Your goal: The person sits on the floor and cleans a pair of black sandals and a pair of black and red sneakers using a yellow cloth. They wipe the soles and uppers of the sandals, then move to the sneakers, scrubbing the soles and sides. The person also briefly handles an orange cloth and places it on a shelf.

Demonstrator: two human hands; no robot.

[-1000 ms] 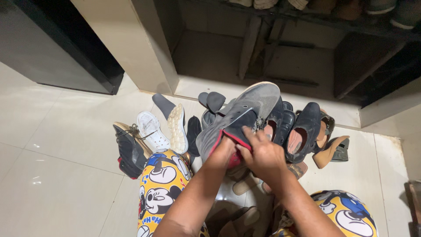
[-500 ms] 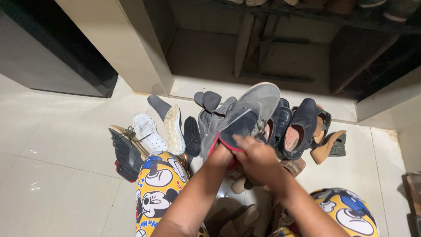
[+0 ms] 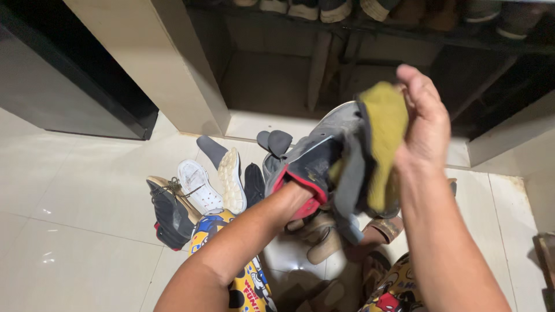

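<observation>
Grey shoe [image 3: 324, 153] around left hand [image 3: 300, 199]

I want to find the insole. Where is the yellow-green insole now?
In the head view, upper right of centre: the yellow-green insole is pinched in the right hand, beside the grey lace-up shoe that the left hand reaches into.

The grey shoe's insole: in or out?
Out. The right hand holds the yellow-bottomed insole above the grey shoe, whose opening hides the left hand's fingers.
</observation>
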